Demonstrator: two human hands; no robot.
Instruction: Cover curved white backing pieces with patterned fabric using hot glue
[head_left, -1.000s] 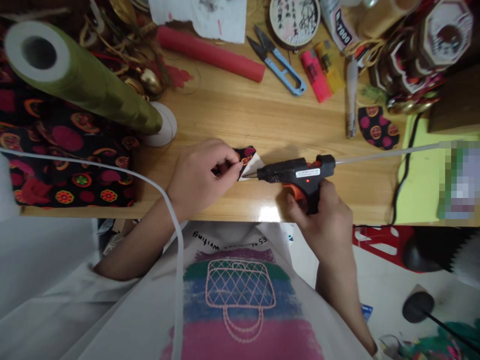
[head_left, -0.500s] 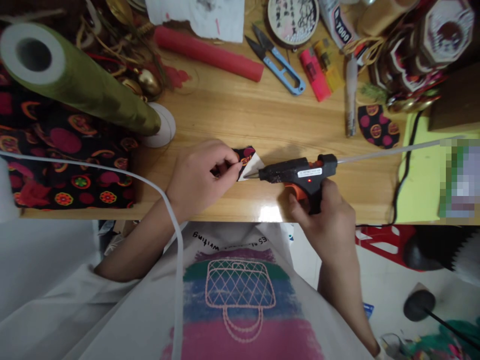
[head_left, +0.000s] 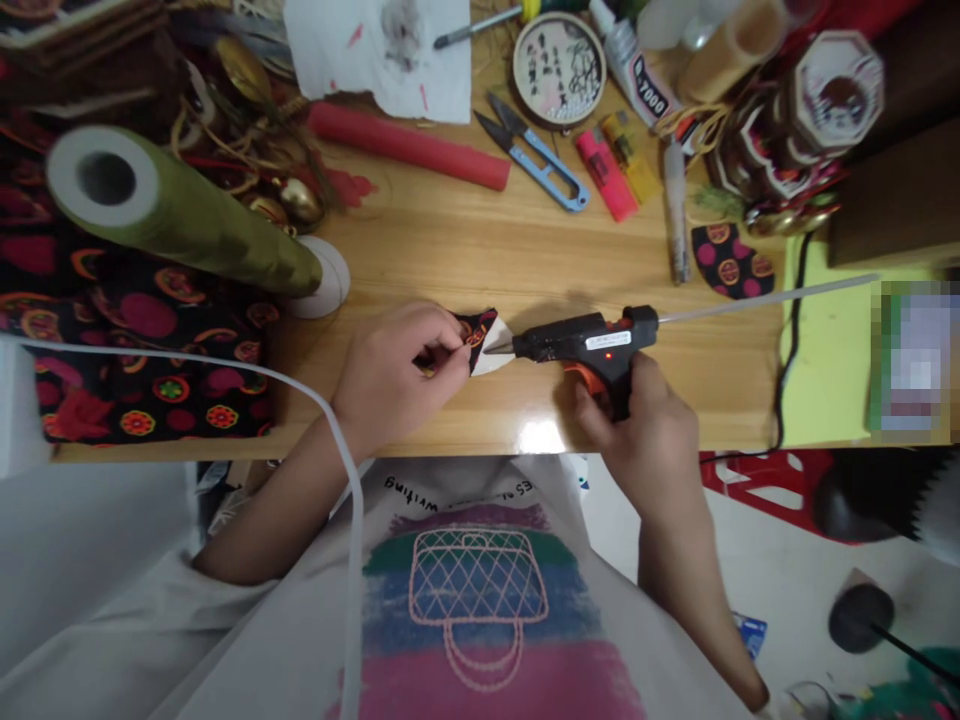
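Observation:
My left hand (head_left: 401, 375) pinches a small piece of dark patterned fabric (head_left: 480, 328), partly hidden by the fingers. A white backing (head_left: 496, 358) shows at the fabric's right side. Wrapped around the handle of a black glue gun (head_left: 574, 340) is my right hand (head_left: 649, 420), with the thumb near the orange trigger (head_left: 583, 378). The gun's metal nozzle points left, at the white backing close to the fabric edge; I cannot tell whether it touches. A red light glows on the gun's side, and a translucent glue stick (head_left: 757, 304) sticks out of its back.
Folded patterned cloth (head_left: 150, 390) and an upright green fabric roll (head_left: 217, 225) stand left. Behind the hands lie a red roll (head_left: 409, 148), blue thread snips (head_left: 544, 165), a round tin (head_left: 559, 70) and a pen (head_left: 676, 215). A cut fabric piece (head_left: 731, 262) lies right; a black cord (head_left: 791, 350) crosses yellow paper.
The view has shifted slightly. The fabric's white backing is turned a little, and the nozzle lies further along beside the fabric edge. Both hands keep their grips.

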